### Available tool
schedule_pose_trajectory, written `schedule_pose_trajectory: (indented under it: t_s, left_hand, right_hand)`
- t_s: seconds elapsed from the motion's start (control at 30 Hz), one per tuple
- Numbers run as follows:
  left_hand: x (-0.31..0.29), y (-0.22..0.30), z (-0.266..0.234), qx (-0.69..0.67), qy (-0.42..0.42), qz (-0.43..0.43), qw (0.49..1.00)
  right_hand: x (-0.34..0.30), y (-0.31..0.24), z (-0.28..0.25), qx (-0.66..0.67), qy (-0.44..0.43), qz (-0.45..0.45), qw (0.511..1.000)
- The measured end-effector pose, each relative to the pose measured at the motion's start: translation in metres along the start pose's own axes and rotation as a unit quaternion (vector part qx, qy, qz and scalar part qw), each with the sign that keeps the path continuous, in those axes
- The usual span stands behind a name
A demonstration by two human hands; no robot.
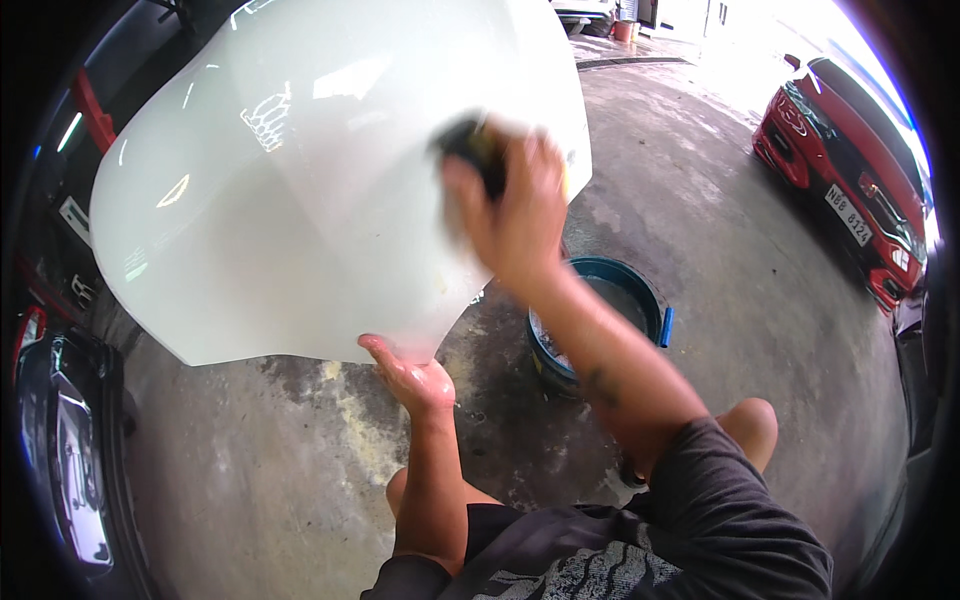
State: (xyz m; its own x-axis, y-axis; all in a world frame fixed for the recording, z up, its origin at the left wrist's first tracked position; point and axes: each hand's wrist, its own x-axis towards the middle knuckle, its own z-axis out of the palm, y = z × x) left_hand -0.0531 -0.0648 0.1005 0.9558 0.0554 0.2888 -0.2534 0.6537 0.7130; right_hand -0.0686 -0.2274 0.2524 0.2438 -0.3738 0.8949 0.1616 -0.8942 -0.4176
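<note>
A large white car hood point(300, 230) stretches out before me, its surface glossy with reflections. At its near corner my left hand point(412, 380) looks wet and grips the edge, thumb at the rim and fingers mostly hidden beneath. My right hand point(520, 205), blurred by motion, is wrapped round a black and yellow block point(478, 155) over the right part of the hood. Blur hides the block's exact kind and whether its face touches the paint.
A dark teal bucket point(605, 268) with a blue handle grip and sudsy water stands on the stained concrete floor point(700, 230), below my right forearm. A red car point(850, 170) is parked at the right. Dark car parts point(75, 440) lie at the left.
</note>
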Motion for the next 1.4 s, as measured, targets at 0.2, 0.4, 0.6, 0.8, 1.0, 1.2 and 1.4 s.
schedule_pose_trajectory:
  t_s: [0.2,0.4,0.6,0.8,1.0,1.2,1.4]
  left_hand:
    - [0.005,-0.009,-0.013,0.008,0.008,-0.010,1.000]
    - [-0.003,-0.015,0.001,0.030,0.048,-0.005,0.998]
    - [0.002,-0.012,-0.001,0.017,0.024,-0.012,0.999]
    - [0.000,-0.010,0.000,0.038,0.013,0.004,0.999]
    - [-0.002,-0.008,-0.002,0.042,0.031,-0.002,0.999]
    - [-0.001,-0.007,0.003,0.023,0.029,-0.019,0.999]
    - [0.001,-0.011,0.005,0.042,0.029,0.006,0.999]
  right_hand:
    - [-0.082,-0.017,0.003,-0.047,-0.049,-0.079,0.995]
    - [-0.029,0.032,0.000,-0.018,0.048,0.097,0.994]
    - [-0.111,0.012,0.002,0.025,-0.018,0.013,0.999]
    - [-0.077,0.012,0.000,0.024,0.019,0.090,0.995]
    - [-0.049,0.020,-0.005,-0.004,0.017,0.085,0.996]
    - [-0.122,0.013,-0.012,0.014,-0.075,-0.016,0.997]
    - [-0.093,0.020,-0.006,-0.008,-0.019,0.048,0.999]
